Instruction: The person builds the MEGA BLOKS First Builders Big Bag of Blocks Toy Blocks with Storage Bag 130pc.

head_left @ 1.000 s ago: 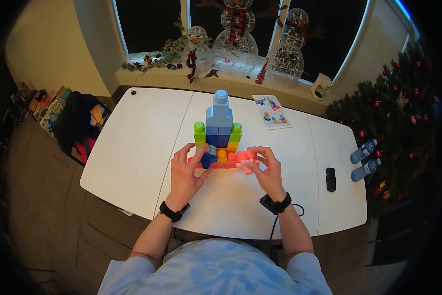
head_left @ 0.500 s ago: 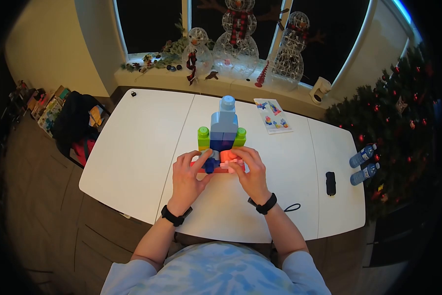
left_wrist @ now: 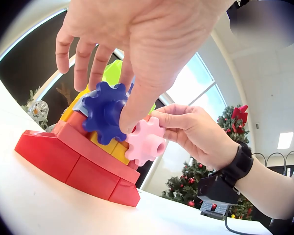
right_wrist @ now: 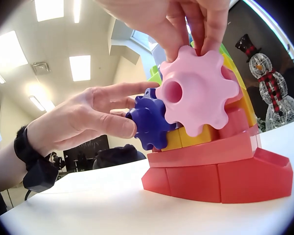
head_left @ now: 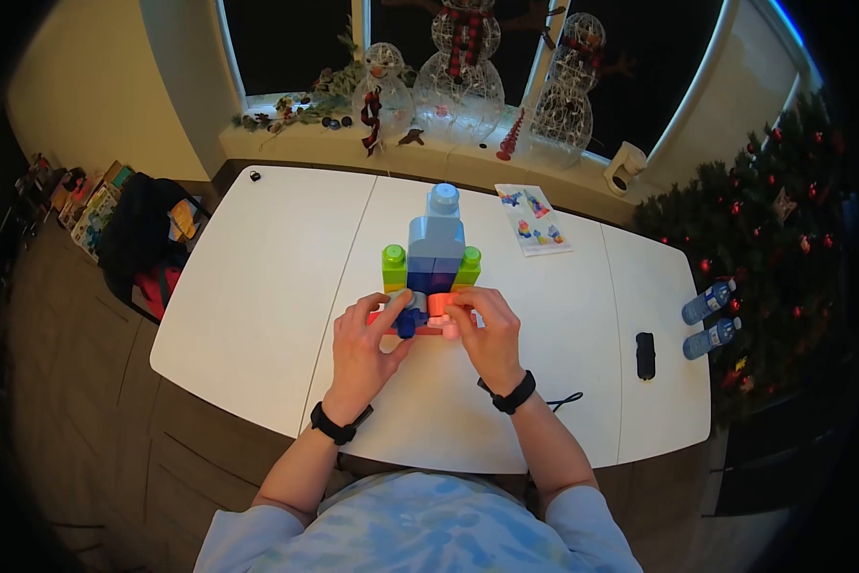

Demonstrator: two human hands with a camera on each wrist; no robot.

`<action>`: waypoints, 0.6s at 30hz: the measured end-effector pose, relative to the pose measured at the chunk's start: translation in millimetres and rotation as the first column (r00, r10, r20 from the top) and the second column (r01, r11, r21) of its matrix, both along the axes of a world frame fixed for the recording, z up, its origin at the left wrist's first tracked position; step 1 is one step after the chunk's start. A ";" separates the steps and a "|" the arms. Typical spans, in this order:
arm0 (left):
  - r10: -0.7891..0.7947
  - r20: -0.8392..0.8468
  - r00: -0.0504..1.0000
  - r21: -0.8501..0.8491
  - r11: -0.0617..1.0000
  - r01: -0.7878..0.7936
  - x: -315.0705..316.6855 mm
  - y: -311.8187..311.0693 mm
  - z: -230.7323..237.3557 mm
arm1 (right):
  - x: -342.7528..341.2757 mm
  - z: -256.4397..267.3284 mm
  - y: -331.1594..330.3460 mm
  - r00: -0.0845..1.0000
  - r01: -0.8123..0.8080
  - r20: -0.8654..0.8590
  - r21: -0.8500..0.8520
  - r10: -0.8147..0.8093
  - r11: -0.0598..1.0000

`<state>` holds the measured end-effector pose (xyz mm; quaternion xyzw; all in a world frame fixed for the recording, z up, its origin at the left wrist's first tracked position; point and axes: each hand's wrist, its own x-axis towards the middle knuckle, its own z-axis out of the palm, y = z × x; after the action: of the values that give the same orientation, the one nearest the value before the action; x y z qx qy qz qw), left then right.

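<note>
A tower of toy blocks stands on the table, with light blue blocks (head_left: 436,234) on top, green blocks (head_left: 394,267) at its sides and a curved red base (left_wrist: 73,169) below. At its front are a dark blue gear (left_wrist: 105,112) and a pink gear (right_wrist: 198,90), side by side. The left hand (head_left: 364,346) holds the blue gear between thumb and fingers. With thumb and fingertips, the right hand (head_left: 491,334) pinches the piece bearing the pink gear, a salmon block (head_left: 440,304) in the head view. Whether the two gears touch cannot be told.
On the white table (head_left: 257,286) lie a picture sheet (head_left: 534,222) at the back, a black case (head_left: 645,356) and two water bottles (head_left: 710,321) at the right. Wire snowmen (head_left: 458,86) stand on the window sill; a decorated tree (head_left: 763,248) is at the right.
The right hand has moved left with the pink gear and its salmon piece, from the base's right end to beside the blue gear. The left hand has kept its hold.
</note>
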<state>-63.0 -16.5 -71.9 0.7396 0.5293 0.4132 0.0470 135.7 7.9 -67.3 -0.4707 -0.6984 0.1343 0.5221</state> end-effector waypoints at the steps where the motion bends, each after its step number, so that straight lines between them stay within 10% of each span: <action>1: -0.001 -0.001 1.000 -0.003 1.000 0.001 -0.1 0.3 -0.4 | -0.5 1.2 1.4 1.000 0.000 0.013 0.018 0.000 1.000; 18: 0.006 0.021 1.000 -0.017 1.000 -0.006 3.2 0.1 0.4 | 1.3 12.6 5.8 0.978 0.041 0.203 0.047 -0.049 0.998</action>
<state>-59.8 -16.4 -71.5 0.7330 0.5345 0.4168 0.0576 137.1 13.8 -54.7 -0.4866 -0.7402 0.0586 0.4603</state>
